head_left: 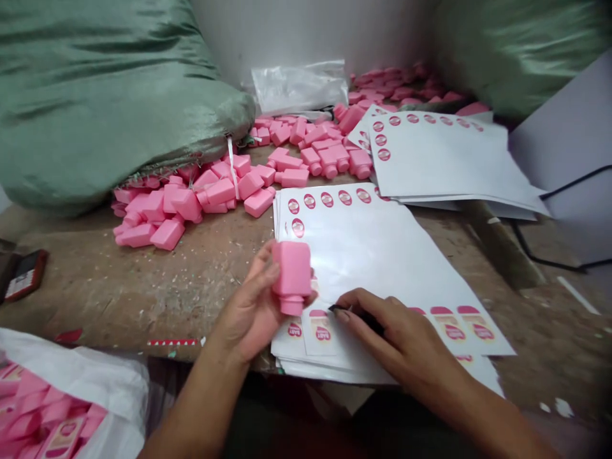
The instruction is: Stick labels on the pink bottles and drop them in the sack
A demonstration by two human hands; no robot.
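My left hand (258,306) is closed around a pink plastic bottle (292,271), which it holds neck down over the left side of a stack of white sticker sheets (368,248). Just to the right, my right hand (387,325) pinches a small black pointed tool (337,308); its exact kind is mostly hidden by the fingers. The tool's tip is at a printed label (319,326) with a pink top and a heart mark, near the sheet's lower edge. More such labels (447,325) run along that edge to the right, and small oval stickers (326,199) line the top.
Loose pink bottles (220,191) lie in heaps across the back of the wooden table (205,280). A second sheet stack (440,153) lies back right. Green sacks (119,95) bulge at the back. A white bag (129,389) of labelled bottles stands front left.
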